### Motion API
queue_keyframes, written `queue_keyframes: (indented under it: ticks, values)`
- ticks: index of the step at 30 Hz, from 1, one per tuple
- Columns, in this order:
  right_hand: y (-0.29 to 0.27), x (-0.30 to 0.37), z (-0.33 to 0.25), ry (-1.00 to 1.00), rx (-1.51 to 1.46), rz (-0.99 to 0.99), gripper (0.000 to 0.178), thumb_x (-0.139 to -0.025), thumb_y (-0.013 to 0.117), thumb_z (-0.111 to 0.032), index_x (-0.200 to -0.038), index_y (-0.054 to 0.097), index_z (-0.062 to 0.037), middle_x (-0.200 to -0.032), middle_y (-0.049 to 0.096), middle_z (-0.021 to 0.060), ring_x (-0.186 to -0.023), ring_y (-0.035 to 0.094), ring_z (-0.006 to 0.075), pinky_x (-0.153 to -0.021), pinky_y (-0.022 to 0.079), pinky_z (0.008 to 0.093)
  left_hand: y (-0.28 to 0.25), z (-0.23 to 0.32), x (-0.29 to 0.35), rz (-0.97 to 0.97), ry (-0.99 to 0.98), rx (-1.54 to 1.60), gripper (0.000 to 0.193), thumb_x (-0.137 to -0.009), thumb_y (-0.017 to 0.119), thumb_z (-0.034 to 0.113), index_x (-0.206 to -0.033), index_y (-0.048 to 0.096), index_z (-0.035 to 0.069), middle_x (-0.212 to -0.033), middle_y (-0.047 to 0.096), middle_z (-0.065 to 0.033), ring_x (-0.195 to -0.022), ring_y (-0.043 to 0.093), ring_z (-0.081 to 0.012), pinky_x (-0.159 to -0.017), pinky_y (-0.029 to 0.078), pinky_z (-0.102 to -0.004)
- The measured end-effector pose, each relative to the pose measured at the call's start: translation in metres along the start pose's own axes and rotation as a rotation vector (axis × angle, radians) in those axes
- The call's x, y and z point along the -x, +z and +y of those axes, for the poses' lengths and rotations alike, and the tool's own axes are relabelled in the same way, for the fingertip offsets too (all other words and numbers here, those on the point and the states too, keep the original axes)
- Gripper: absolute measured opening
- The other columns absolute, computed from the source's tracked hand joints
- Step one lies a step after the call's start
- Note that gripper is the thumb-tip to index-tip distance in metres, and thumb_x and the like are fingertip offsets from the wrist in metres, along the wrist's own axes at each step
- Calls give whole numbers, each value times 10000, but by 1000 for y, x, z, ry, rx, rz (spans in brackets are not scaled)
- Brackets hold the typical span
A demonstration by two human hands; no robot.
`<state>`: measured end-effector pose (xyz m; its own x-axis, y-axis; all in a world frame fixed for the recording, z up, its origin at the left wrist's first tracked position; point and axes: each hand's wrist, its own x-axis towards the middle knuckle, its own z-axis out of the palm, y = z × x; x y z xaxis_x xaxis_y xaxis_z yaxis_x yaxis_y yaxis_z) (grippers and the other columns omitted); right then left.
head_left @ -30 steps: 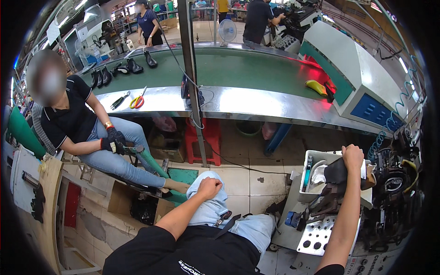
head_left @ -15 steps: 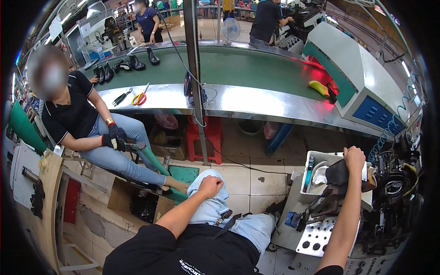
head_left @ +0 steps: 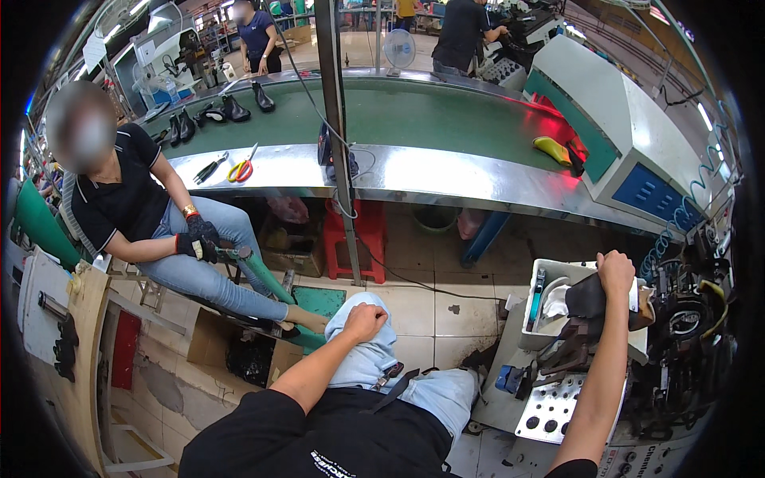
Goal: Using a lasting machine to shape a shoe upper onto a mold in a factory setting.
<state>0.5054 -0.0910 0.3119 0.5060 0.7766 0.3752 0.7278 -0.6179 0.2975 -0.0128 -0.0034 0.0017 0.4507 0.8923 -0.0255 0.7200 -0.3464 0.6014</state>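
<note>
My left hand [head_left: 365, 323] rests on my left knee with its fingers curled in and nothing visible in them. At the right, my right hand [head_left: 616, 273] is closed over the far edge of a black shoe upper [head_left: 586, 298], which lies over the top of a machine [head_left: 575, 350]. My palm and most of the fingertips are hidden from above. Beside the upper is a white bin [head_left: 526, 341] with a teal-handled tool [head_left: 537, 296] and some pale material in it.
A co-worker [head_left: 135, 191] in gloves sits at the left, holding a green bar [head_left: 267, 276]. Ahead runs a green conveyor [head_left: 446, 119] with black boots [head_left: 235, 108], pliers [head_left: 211, 167], scissors [head_left: 241, 166] and a yellow-green shoe [head_left: 552, 150]. A metal post [head_left: 335, 95] stands before me.
My two hands stay in the same places. At the left end of the conveyor, a hand that showed beside the boots is no longer clearly visible.
</note>
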Motion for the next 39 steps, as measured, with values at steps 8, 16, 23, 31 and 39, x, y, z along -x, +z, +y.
queue_keyframes:
  ticks: [8, 16, 23, 31, 39]
  values:
    - [1, -1, 1, -6, -4, 0, 420, -930, 634, -421, -875, 742, -19, -880, 731, 197, -842, 722, 363, -761, 575, 457, -1, 2, -1, -2, -1, 1, 240, -894, 630, 283, -936, 775, 98, -902, 738, -146, -918, 646, -364, -874, 508, -473]
    - [1, 0, 0, 8, -14, 3, 385, -922, 654, -400, -859, 750, -32, -876, 730, 200, -853, 717, 381, -766, 572, 472, -1, 2, 0, -7, -8, 8, 239, -898, 632, 286, -946, 778, 102, -915, 740, -140, -936, 646, -354, -885, 508, -463]
    - [-2, -1, -1, -8, -16, 13, 422, -917, 653, -424, -857, 750, -17, -865, 732, 204, -825, 728, 361, -741, 581, 450, 2, -2, 0, 42, 22, 28, 247, -887, 640, 292, -940, 777, 94, -907, 738, -150, -903, 649, -372, -851, 515, -468]
    - [-3, 1, -1, -5, 2, 24, 414, -920, 650, -420, -854, 754, -25, -864, 733, 203, -823, 728, 362, -745, 583, 450, 3, -4, -1, 16, 16, 2, 246, -887, 640, 293, -934, 779, 96, -910, 738, -149, -897, 650, -367, -850, 515, -467]
    - [3, 2, 1, -15, -29, 34, 397, -915, 658, -408, -830, 751, -31, -843, 729, 202, -802, 723, 364, -738, 578, 461, 2, -3, 1, 7, 17, 9, 234, -891, 637, 285, -935, 779, 105, -904, 740, -139, -924, 650, -356, -862, 519, -464]
